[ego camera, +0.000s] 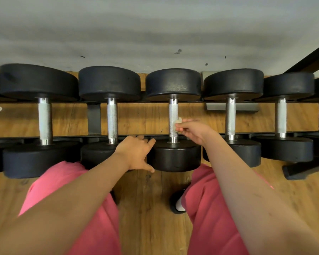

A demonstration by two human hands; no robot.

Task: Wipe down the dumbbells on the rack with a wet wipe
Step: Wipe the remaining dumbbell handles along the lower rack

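Several black dumbbells with knurled steel handles lie side by side on a low black rack (94, 116). My right hand (193, 131) pinches a small, crumpled wet wipe (177, 124) and holds it against the right side of the middle dumbbell's handle (173, 115). My left hand (138, 153) rests with spread fingers against the left side of that dumbbell's near head (175, 155), thumb low and fingertips near the front rail.
A grey wall rises behind the rack. Wooden floor lies under and in front of it. My knees in pink trousers and one dark shoe (178, 203) are close to the rack. A black frame bar (309, 59) slants at the upper right.
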